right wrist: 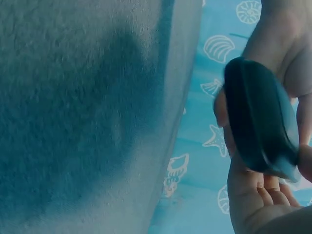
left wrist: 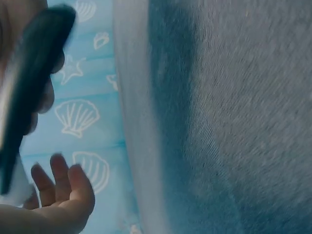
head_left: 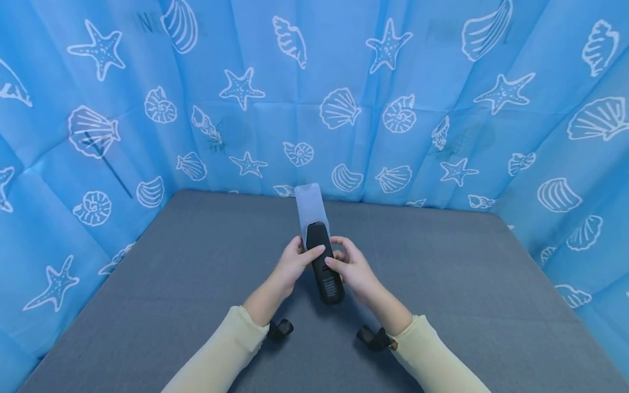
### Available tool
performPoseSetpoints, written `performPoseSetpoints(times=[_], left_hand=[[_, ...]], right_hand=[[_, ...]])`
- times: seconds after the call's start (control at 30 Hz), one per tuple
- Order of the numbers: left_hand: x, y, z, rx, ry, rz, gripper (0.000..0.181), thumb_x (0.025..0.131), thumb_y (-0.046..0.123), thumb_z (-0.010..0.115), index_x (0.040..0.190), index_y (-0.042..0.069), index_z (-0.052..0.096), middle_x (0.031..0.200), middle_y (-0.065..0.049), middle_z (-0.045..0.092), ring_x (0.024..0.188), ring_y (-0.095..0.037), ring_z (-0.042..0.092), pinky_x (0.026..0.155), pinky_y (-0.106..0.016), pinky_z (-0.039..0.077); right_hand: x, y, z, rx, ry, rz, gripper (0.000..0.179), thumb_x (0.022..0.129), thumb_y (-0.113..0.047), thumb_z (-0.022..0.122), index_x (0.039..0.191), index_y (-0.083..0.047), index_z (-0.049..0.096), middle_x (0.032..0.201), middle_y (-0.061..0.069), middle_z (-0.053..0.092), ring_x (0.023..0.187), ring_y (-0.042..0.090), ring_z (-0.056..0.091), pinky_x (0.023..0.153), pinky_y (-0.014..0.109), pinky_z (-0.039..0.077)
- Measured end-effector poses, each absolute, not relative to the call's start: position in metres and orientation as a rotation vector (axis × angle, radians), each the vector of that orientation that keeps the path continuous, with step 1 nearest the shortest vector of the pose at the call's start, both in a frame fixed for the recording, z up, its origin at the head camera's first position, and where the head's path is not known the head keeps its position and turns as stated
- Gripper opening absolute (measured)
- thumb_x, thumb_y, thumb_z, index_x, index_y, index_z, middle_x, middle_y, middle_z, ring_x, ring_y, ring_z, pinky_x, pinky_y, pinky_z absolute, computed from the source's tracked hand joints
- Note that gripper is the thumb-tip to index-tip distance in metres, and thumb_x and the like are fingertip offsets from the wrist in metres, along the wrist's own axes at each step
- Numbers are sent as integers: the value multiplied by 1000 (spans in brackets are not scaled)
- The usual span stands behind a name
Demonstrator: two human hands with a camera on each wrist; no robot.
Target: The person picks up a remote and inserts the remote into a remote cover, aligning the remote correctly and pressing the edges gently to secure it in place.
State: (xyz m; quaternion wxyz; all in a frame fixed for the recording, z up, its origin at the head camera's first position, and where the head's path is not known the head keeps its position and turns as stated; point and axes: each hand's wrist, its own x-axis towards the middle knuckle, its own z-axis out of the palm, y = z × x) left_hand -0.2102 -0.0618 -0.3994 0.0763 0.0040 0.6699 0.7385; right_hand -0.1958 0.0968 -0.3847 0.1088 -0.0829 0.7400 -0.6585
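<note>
A black remote control [head_left: 324,273] lies back up between both hands, with pale printed text near its close end. Behind its far end a translucent whitish sleeve [head_left: 309,203] sticks out toward the curtain and shows along its left edge. My left hand [head_left: 290,267] grips the remote from the left, thumb across its back. From the right, my right hand [head_left: 355,270] holds it, thumb pressed by the small latch mark. In the left wrist view the left hand's other fingers [left wrist: 61,178] are loosely bent. The right wrist view shows the thick end of the remote [right wrist: 258,117] above the table.
A grey cloth-covered table [head_left: 211,305] spreads beneath the hands. A blue curtain [head_left: 275,125] with white shells and starfish hangs along its back and sides. A black wrist camera [head_left: 281,331] sits at the left wrist and another camera [head_left: 372,338] at the right.
</note>
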Motion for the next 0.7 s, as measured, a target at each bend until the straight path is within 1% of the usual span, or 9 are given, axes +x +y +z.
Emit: performPoseSetpoints(times=[0.1,0.17,0.27,0.4,0.53,0.63,0.7], left_hand=[[-207,-62,-401,4,2008,2173,49,97,24,61,136,0,44,124,-15,60,101,-22,57,89,-41,43],[-206,-62,-402,19,1990,2183,48,98,22,60,138,0,43,125,-15,60,100,-20,59,87,-39,45],[-203,-64,-401,46,1958,2207,46,100,18,56,139,-1,41,124,-17,59,100,-19,60,87,-41,48],[-201,-65,-400,78,1953,2199,43,101,15,54,138,-1,42,122,-17,59,101,-20,61,87,-42,48],[-199,-66,-401,106,1983,2147,39,101,16,54,135,0,45,116,-15,61,97,-20,59,81,-36,46],[-198,-67,-403,130,1987,2103,39,101,17,54,135,0,46,109,-12,60,94,-19,57,78,-33,44],[-197,-67,-404,151,1971,2089,39,101,18,54,135,0,46,106,-11,60,93,-18,57,78,-32,44]], right_hand=[[-195,96,-384,-216,2219,-1924,46,96,-2,56,140,-4,41,93,12,62,79,19,57,63,32,47],[-195,96,-383,-203,2229,-1916,47,96,-3,58,140,-4,42,95,13,62,80,19,57,63,32,47],[-195,98,-382,-191,2219,-1924,44,97,-6,57,139,-2,44,102,15,61,83,20,58,63,35,50],[-197,103,-377,-185,2255,-1946,36,100,-14,53,133,1,52,110,18,60,84,21,60,63,36,54],[-203,106,-370,-185,2363,-1918,35,101,-20,54,127,3,56,113,20,60,90,27,61,69,31,52],[-206,106,-364,-180,2413,-1891,35,100,-20,55,124,5,58,110,19,61,94,32,59,72,31,50],[-207,105,-360,-152,2418,-1894,31,100,-19,56,119,6,61,102,15,62,93,32,58,73,31,48]])
